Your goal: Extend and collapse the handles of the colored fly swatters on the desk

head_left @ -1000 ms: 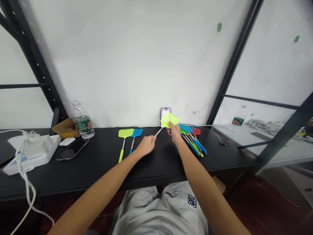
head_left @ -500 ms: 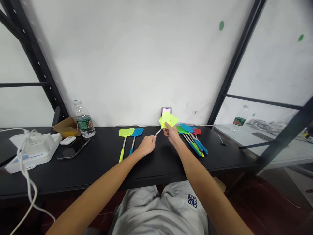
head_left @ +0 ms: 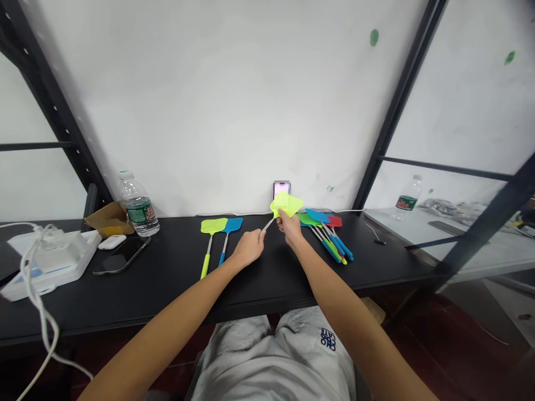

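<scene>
A yellow-green fly swatter [head_left: 287, 204] is held up between my two hands, slanting up to the right. My left hand [head_left: 249, 247] is closed around the lower part, and its handle is hidden in the fist. Just below the perforated head, my right hand [head_left: 289, 225] pinches it, thumb on the front. To the left lie a yellow-green swatter [head_left: 213, 226] and a blue swatter [head_left: 232, 225], side by side, heads away from me. On the right, several swatters overlap in a pile, with a blue head [head_left: 317, 215], a green head [head_left: 308, 219] and a red head [head_left: 335, 221] showing.
At left stand a water bottle [head_left: 140, 209], a cardboard box [head_left: 111, 219], a white earbud case [head_left: 112, 241], a dark phone [head_left: 121, 256] and a white power strip with cables [head_left: 62, 256]. A small device [head_left: 281, 187] leans on the wall. Black shelf posts [head_left: 397, 111] flank the table [head_left: 167, 289].
The view has shifted slightly. Both hands keep their hold on the yellow-green fly swatter, nearly in the same place. The other swatters lie as before.
</scene>
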`<act>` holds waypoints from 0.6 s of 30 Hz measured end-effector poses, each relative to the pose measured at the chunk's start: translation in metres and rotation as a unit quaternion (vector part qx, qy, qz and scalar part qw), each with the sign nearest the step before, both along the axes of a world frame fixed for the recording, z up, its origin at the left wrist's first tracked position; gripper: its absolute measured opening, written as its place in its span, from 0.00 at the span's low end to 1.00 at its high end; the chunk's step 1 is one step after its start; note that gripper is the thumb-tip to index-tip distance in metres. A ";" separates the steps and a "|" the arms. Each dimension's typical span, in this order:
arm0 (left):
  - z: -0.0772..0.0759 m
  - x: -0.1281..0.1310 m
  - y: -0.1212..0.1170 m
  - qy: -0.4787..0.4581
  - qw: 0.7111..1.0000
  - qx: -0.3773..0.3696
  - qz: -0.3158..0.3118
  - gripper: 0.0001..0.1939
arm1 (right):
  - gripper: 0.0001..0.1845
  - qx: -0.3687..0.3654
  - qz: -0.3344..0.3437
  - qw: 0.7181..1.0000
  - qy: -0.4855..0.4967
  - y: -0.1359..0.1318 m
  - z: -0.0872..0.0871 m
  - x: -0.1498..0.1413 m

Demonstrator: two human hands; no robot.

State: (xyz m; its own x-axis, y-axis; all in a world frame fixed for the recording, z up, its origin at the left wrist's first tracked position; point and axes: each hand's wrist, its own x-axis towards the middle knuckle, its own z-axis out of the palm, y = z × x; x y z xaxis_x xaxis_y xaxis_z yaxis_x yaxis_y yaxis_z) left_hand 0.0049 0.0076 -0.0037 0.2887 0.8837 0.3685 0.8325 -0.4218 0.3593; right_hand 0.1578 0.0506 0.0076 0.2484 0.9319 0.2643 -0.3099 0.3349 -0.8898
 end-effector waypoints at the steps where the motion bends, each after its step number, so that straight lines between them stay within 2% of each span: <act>1: 0.000 0.000 0.000 -0.002 1.000 0.001 0.000 0.22 | 0.17 0.003 0.013 1.000 -0.005 -0.001 0.000 -0.002; 10: 0.001 -0.001 0.002 -0.020 1.000 -0.012 0.013 0.22 | 0.18 -0.009 0.131 0.990 -0.046 -0.001 -0.003 -0.002; 18: 0.007 0.002 0.004 -0.047 0.998 -0.039 -0.023 0.22 | 0.15 -0.017 0.096 0.995 -0.019 0.002 -0.003 -0.003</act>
State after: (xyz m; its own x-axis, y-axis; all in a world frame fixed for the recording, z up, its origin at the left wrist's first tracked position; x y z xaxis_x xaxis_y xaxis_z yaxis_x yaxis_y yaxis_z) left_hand 0.0071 0.0114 0.0032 0.2979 0.8969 0.3267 0.7740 -0.4273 0.4673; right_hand 0.1545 0.0525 0.0042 0.0548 0.9697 0.2380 -0.3315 0.2425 -0.9118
